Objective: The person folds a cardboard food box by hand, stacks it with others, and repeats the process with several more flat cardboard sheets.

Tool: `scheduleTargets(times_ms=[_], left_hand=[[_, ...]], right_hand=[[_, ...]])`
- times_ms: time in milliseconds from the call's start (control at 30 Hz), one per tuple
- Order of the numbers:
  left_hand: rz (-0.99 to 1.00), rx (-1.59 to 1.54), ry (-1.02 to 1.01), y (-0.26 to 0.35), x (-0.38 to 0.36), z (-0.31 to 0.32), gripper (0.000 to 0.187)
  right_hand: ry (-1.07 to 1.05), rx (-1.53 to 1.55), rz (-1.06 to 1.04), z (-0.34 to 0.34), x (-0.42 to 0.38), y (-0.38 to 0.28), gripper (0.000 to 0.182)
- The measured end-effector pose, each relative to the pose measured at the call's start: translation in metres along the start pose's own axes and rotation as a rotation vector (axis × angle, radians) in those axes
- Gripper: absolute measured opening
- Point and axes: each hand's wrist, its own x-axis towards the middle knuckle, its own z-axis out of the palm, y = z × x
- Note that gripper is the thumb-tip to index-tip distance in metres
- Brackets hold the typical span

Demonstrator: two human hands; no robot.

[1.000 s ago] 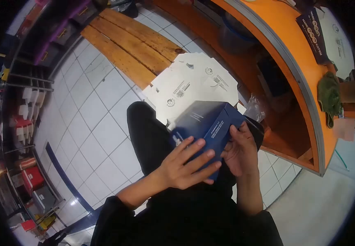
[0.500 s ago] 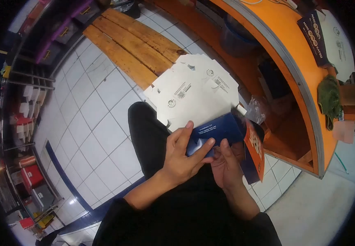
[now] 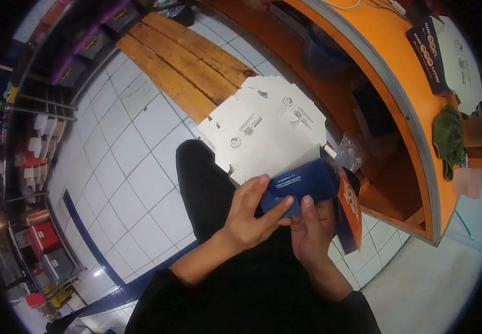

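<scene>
A carton (image 3: 263, 131) with a large white panel, printed marks and blue side flaps lies partly unfolded over my lap. My left hand (image 3: 249, 214) grips its blue flap (image 3: 302, 181) from the left, fingers over the flap's near edge. From the right, my right hand (image 3: 313, 231) pinches the same flap, thumb up on its face and the other fingers partly hidden. An orange and blue printed side (image 3: 349, 209) hangs at the right, beside my right hand.
Beyond the carton is a wooden bench (image 3: 191, 61). An orange counter (image 3: 385, 67) curves along the right, with a dark printed box (image 3: 427, 55) and a green cloth (image 3: 446, 136) on it. Shelves with a red box (image 3: 44, 237) stand at the left.
The blue flap has tilted to show more of its printed face, and the carton sits slightly lower and further right in view. Both hands keep hold, with my right fingers slightly shifted.
</scene>
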Motion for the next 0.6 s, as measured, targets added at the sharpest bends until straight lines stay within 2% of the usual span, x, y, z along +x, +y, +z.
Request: scheduleTargets(times_ms=[67, 167, 233, 267, 333, 400, 433, 500, 567, 600], left_hand=[[-0.032, 0.019, -0.013, 0.001, -0.003, 0.003, 0.035], [-0.09, -0.131, 0.052, 0.004, -0.004, 0.006, 0.036], [-0.346, -0.344, 0.123, 0.011, 0.004, 0.0, 0.046], [-0.342, -0.341, 0.125, 0.007, 0.006, -0.002, 0.046], [-0.165, -0.254, 0.0, 0.0, 0.009, -0.009, 0.045], [-0.186, -0.231, 0.014, 0.002, 0.011, -0.007, 0.045], [-0.203, -0.213, 0.028, 0.004, 0.011, -0.005, 0.045], [-0.226, -0.162, 0.019, 0.01, 0.01, -0.004, 0.05], [-0.238, -0.111, 0.016, 0.012, 0.012, -0.006, 0.055], [-0.219, -0.198, -0.044, 0.011, 0.014, -0.011, 0.07]], right_hand=[[0.014, 0.021, -0.017, 0.002, -0.003, 0.004, 0.038], [-0.021, 0.079, -0.071, -0.011, -0.001, 0.019, 0.037], [-0.075, 0.117, -0.103, -0.023, 0.006, 0.021, 0.037], [-0.148, 0.088, -0.073, -0.027, 0.01, 0.018, 0.038], [-0.224, 0.059, -0.036, -0.045, 0.013, 0.023, 0.039], [-0.067, 0.392, 0.207, -0.069, 0.013, 0.042, 0.043], [-0.065, 0.392, 0.212, -0.051, 0.015, 0.03, 0.043], [-0.163, 0.032, 0.056, -0.017, 0.02, 0.004, 0.043], [-0.086, 0.043, 0.068, -0.016, 0.019, 0.003, 0.042], [-0.011, 0.057, 0.079, -0.015, 0.02, 0.001, 0.042]])
